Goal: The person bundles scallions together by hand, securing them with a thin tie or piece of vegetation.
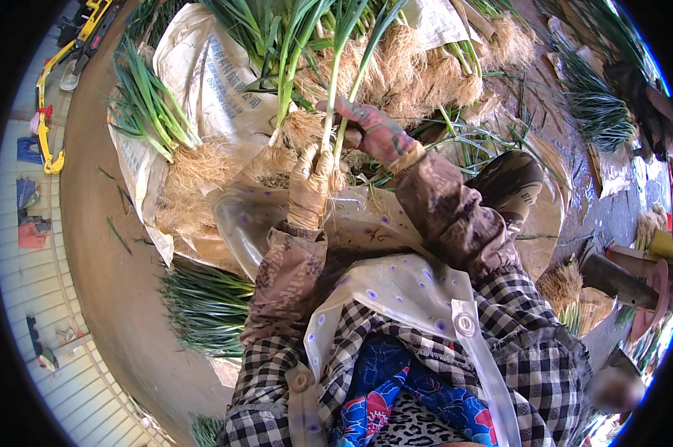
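Observation:
My left hand (308, 190), in a soiled tan glove, grips the lower end of a green onion stalk (331, 106) just above its roots. My right hand (372, 125), in a reddish patterned glove, has its thumb and fingers around the upper part of the white stems, with a second stalk (344, 120) passing by its fingers. Both stalks stand upright, leaves pointing away from me. Right behind my left hand lies a green onion with a root tuft (304, 128). A bunch of green onions (160, 114) with long tan roots rests to the left on a white woven sack (196, 72).
More rooted green onions (403, 67) are heaped beyond my hands. Loose leaves (470, 139) lie to the right. A clear spotted plastic apron (370, 218) covers my lap. Another onion pile (208, 307) is beside my left arm. A person (649, 112) is at the far right.

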### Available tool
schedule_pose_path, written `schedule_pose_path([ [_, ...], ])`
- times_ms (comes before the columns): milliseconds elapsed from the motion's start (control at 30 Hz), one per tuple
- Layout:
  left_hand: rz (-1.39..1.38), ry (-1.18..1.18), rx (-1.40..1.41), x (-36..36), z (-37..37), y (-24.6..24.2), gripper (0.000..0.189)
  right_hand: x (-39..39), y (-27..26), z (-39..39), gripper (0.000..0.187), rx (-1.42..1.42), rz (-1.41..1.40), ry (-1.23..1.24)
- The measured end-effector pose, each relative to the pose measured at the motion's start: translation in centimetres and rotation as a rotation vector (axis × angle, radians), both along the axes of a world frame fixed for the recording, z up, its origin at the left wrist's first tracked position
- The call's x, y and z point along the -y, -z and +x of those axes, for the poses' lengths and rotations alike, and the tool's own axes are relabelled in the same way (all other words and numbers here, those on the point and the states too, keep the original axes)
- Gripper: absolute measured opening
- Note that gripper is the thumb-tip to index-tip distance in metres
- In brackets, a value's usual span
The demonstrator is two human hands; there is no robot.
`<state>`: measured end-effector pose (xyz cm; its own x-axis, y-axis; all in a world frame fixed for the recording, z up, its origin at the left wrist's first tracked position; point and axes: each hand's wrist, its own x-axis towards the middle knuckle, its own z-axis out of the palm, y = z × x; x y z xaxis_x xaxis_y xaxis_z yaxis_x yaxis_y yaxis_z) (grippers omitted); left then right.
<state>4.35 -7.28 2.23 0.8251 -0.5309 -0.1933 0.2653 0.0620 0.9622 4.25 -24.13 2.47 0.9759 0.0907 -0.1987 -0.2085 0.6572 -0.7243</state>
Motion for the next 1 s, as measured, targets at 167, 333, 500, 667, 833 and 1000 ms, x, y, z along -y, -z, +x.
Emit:
schedule_pose_path([
  [167, 0.404, -0.401, 0.653, -0.9, -0.8, 2.3, 0.023, -1.8, -0.6, 0.8, 0.033, -0.079, -0.242, -0.002],
  [333, 0.063, -0.428, 0.018, -0.7, -1.1, 0.0, 0.032, -2.6, -1.3, 0.1, 0.025, -0.051, -0.080, 0.092],
  [500, -0.648, -0.040, -0.588, -0.1, -1.7, -0.7, 0.030, -1.4, -2.8, -0.9, 0.024, 0.086, -0.024, 0.020],
  [667, -0.680, 0.314, -0.728, 0.2, -2.6, 1.1, 0.027, -1.6, -5.2, -1.7, 0.032, 0.233, 0.002, -0.179],
  [833, -0.531, -0.007, -0.525, 1.7, -3.8, 1.1, 0.026, -0.9, -6.2, -1.2, 0.032, 0.200, -0.103, -0.234],
  [1000, -0.455, -0.092, -0.416, -0.7, -0.4, -0.9, 0.026, -0.2, -6.7, -1.0, 0.032, 0.156, -0.305, -0.210],
])
